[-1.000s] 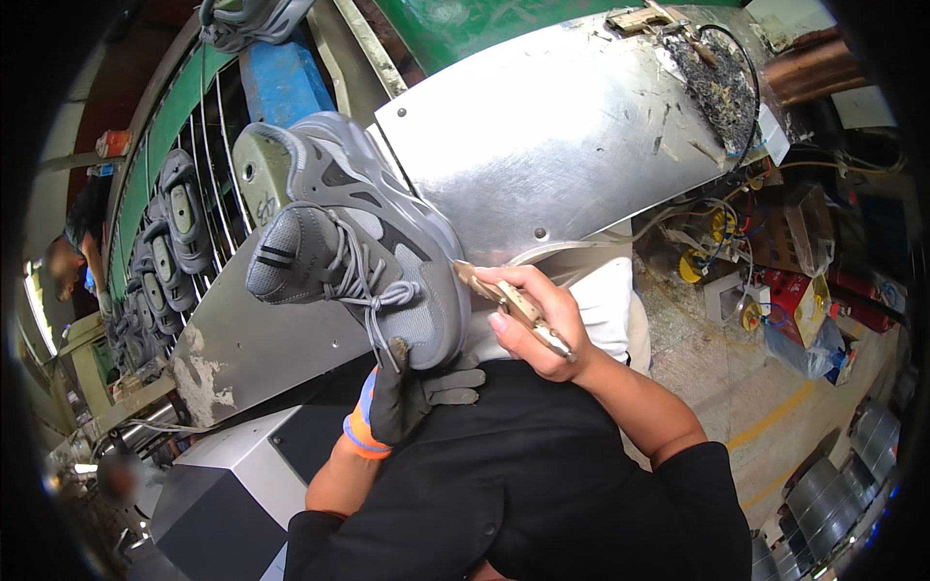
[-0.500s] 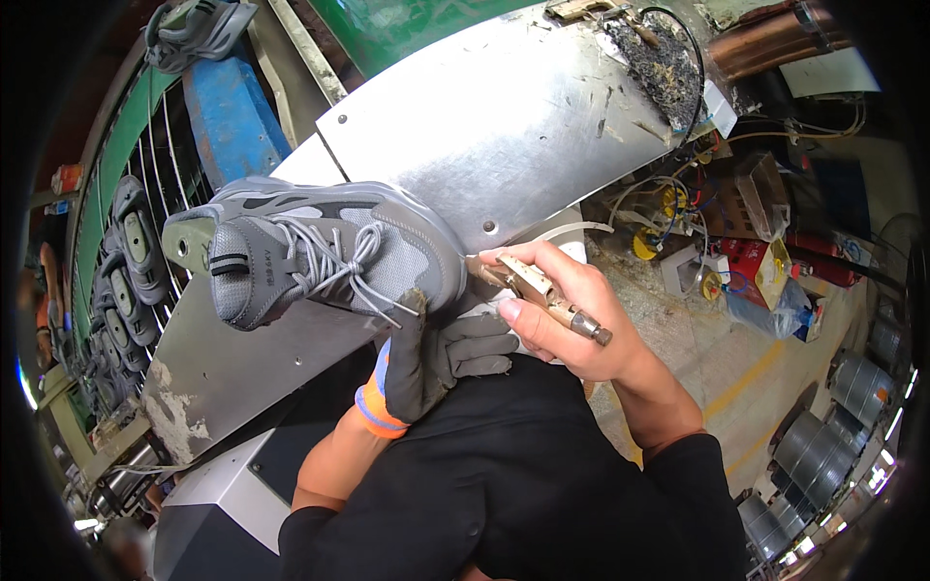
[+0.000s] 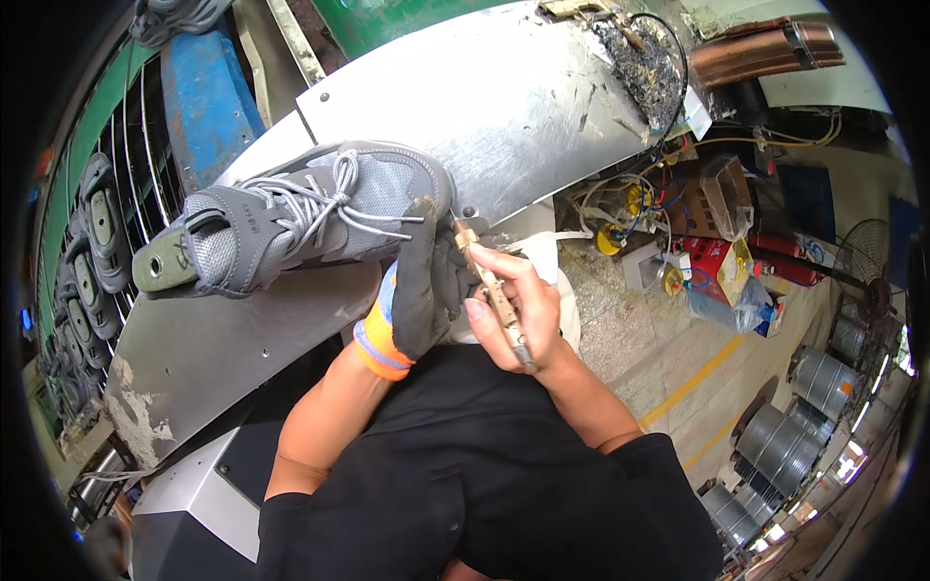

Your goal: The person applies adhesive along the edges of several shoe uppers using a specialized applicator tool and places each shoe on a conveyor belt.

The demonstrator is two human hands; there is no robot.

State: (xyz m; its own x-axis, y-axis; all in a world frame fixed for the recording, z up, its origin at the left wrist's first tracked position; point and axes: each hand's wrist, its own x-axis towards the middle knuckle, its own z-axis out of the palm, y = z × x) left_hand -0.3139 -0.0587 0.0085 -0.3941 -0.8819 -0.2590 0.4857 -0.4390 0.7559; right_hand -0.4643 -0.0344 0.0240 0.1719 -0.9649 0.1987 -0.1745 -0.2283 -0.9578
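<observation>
Black shirt (image 3: 465, 436) nearest. Right hand (image 3: 523, 315), bare, pinches a slim tan tool (image 3: 501, 302), tip at the sole edge of the toe; contact unclear. Left hand (image 3: 426, 295), orange-cuffed gray glove, grips the toe of a gray laced shoe (image 3: 291, 218), thumb on the upper, fingers partly hidden. Shoe lies sideways over the metal tabletop (image 3: 484, 107), toe right, green insert (image 3: 165, 264) at the ankle opening. Beyond: more gray shoes (image 3: 102, 218) left; red box (image 3: 712, 263), metal drums (image 3: 778, 445) right.

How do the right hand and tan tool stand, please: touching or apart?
Touching. The head view shows the right hand gripping the tan tool between thumb and fingers.
</observation>
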